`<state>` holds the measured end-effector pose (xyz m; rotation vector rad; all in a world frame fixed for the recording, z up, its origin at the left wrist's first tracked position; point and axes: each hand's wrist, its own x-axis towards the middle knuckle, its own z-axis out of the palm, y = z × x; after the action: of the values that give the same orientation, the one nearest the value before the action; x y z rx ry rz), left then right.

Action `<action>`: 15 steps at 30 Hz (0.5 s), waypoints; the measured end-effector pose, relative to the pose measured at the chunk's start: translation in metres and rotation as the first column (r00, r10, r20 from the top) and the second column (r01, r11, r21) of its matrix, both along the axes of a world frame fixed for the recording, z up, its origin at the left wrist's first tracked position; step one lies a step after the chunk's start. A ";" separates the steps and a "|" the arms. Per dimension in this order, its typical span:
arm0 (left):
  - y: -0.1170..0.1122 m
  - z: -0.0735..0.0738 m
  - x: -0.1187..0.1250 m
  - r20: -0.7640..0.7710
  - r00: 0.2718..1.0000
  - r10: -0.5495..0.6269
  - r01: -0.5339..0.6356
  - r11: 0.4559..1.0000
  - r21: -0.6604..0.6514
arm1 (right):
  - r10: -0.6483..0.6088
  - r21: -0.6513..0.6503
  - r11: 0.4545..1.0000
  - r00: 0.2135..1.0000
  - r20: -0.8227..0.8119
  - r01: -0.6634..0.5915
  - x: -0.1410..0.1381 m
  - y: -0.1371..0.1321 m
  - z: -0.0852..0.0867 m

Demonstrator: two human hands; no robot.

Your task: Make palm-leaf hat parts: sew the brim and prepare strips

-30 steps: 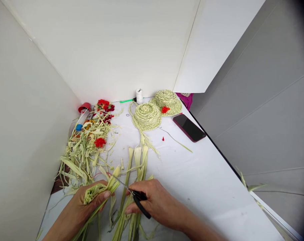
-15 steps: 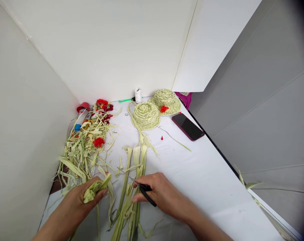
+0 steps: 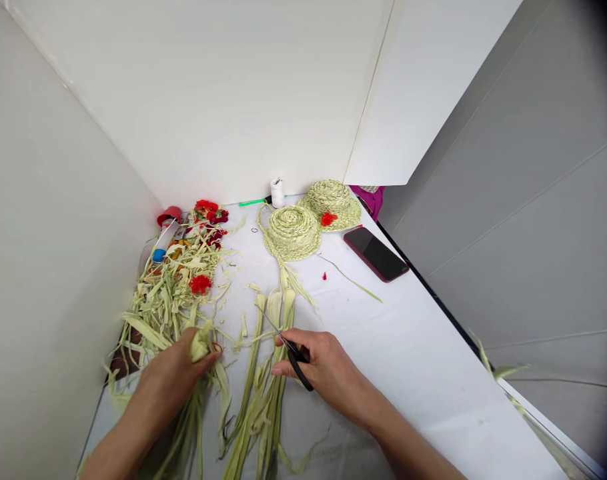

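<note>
Closed around a bundle of pale green corn husk [image 3: 200, 345], my left hand [image 3: 171, 370] is at the lower left, with long strips trailing below it. A bit of red thread [image 3: 217, 347] shows by its thumb. My right hand [image 3: 323, 367] grips black-handled scissors [image 3: 296, 363], their thin blades pointing up and left. Under the blades, loose husk strips [image 3: 263, 407] run lengthwise along the table. Beyond them sits a woven husk hat [image 3: 293, 233] with loose strip ends toward me; a second hat [image 3: 331, 200] bears a red flower.
A heap of husk scraps [image 3: 168, 293] with red flowers [image 3: 200, 285] covers the table's left side. A phone [image 3: 376, 254] lies near the right edge. At the back wall stand a white thread spool [image 3: 277, 192] and a red cup [image 3: 169, 215].
My left hand has turned and risen slightly, and the husk bundle's strips now hang below it. My right hand has moved a little up and right with the scissors.
</note>
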<state>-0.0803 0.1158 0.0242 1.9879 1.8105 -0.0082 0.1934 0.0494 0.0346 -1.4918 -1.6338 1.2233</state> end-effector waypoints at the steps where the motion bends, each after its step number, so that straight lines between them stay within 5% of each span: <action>1: -0.002 -0.002 0.003 -0.043 0.997 -0.060 0.059 0.998 -0.016 | -0.011 -0.002 1.000 1.000 -0.002 0.011 0.000 0.000 -0.001; 7: 0.003 0.013 0.020 -0.078 0.972 -0.220 0.233 0.923 0.307 | -0.138 -0.042 0.990 0.988 -0.068 0.135 0.001 0.002 -0.007; 15: 0.036 0.001 0.092 0.143 0.949 -0.281 0.256 0.951 0.170 | -0.132 0.007 0.991 0.991 0.019 0.132 0.006 0.004 0.003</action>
<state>0.0118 0.1518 0.0249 2.2549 1.4623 0.2089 0.1990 0.0531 0.0371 -1.5861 -1.5234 1.1336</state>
